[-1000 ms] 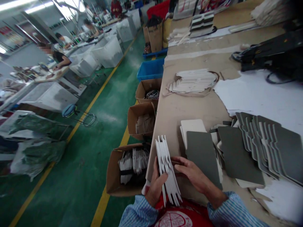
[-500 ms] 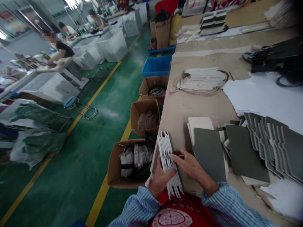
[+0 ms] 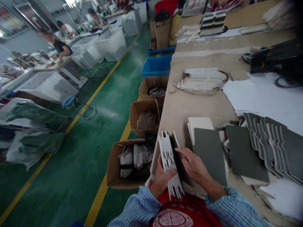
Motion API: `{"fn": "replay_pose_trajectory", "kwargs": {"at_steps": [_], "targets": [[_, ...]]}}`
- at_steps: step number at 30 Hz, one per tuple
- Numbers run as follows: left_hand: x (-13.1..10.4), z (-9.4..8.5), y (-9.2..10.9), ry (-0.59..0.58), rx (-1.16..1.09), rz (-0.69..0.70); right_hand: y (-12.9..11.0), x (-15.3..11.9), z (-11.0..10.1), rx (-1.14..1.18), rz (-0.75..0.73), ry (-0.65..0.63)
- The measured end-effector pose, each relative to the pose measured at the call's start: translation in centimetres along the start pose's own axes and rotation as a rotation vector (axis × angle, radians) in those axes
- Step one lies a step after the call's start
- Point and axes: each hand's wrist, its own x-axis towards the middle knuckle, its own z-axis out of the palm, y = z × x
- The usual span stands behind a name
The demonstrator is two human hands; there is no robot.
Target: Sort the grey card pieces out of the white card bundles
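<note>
At the near left edge of the counter, the left hand has its fingers wrapped around a stack of pale-edged panels, thumb laid across their edges. Just right of the stack, the right hand holds a single dark panel in its fingers, tops apart; farther right, grey panels lie on the counter.

One dark panel has parted from the stack, opening a gap toward the stack's two o'clock; your right hand, fingertips on the stack half a second ago, now lies against that panel.
</note>
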Motion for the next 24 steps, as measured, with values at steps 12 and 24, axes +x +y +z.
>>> {"fn": "replay_pose_trajectory", "kwargs": {"at_steps": [12,24], "targets": [[0.2,0.4,-0.3,0.027,-0.064,-0.021,-0.6,-0.2,0.0,0.039,0.032,-0.119],[0.1,0.1,0.0,0.016,-0.068,-0.004,0.6,-1.2,-0.2,-0.089,-0.136,-0.036]]}}
